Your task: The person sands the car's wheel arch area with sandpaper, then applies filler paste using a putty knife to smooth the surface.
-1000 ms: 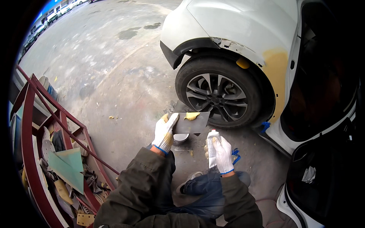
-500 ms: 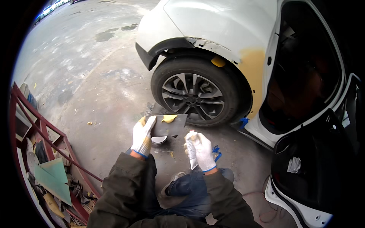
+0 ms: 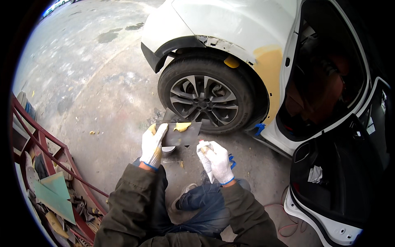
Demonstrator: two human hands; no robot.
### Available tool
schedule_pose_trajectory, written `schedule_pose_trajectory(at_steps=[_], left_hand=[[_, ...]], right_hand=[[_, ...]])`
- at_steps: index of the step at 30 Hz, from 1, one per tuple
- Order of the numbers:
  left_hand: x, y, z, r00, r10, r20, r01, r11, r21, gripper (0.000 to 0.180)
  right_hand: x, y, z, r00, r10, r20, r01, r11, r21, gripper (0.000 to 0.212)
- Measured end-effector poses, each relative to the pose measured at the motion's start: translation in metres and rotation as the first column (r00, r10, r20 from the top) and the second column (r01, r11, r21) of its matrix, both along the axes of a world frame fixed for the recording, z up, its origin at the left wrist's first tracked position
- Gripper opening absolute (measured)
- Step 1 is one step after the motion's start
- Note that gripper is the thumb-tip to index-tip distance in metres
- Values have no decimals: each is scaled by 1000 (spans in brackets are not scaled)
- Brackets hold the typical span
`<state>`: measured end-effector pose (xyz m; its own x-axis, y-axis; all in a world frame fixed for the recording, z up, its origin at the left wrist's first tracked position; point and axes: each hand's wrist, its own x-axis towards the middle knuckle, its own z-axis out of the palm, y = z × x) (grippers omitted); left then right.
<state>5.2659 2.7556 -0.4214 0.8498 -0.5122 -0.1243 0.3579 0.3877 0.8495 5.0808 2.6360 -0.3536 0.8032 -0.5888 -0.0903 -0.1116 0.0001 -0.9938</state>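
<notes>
My left hand (image 3: 151,147), in a white knit glove with yellowish stains, grips a flat dark grey board (image 3: 176,138) by its left edge. A lump of yellow putty (image 3: 182,126) lies near the board's far edge. To the right of the board, my right hand (image 3: 219,164), also gloved in white, is closed round a white squeeze tube (image 3: 211,176) with a reddish tip. The tip points up and away, and my fingers cover much of the tube. Partly hidden below the board is a round container (image 3: 168,150) with a pale top.
A white car (image 3: 230,20) stands ahead, its wheel (image 3: 203,99) just beyond the board. Tan filler (image 3: 269,68) covers the panel behind the wheel arch. On the right hangs an open car door (image 3: 329,177). A red metal frame (image 3: 61,144) with scraps stands at left.
The right hand's fingers have closed further over the tube, hiding more of it. The left hand still holds the board with the putty. The whole view has shifted slightly.
</notes>
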Motion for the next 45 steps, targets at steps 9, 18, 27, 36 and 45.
schedule_pose_trajectory(at_steps=[9, 18, 27, 36, 45], left_hand=[[-2, 3, 2, 996, -30, 82, 26, 998, 53, 21], [-15, 6, 18, 991, -75, 111, 80, 996, -43, 18], [-21, 8, 26, 975, -172, 139, 172, 985, 18, 18], [-20, 12, 36, 978, -181, 107, 183, 983, -2, 17], [-22, 13, 40, 980, -166, 105, 166, 986, 12, 17]], right_hand=[[17, 8, 14, 998, 3, 70, -3, 1000, 4, 27], [23, 12, 12, 994, 74, -79, -98, 927, -361, 19], [22, 4, -9, 993, -1, -119, -38, 943, -331, 21], [23, 5, -16, 998, -28, -52, 13, 964, -264, 18], [24, -3, -11, 992, -5, -126, -27, 969, -247, 20]])
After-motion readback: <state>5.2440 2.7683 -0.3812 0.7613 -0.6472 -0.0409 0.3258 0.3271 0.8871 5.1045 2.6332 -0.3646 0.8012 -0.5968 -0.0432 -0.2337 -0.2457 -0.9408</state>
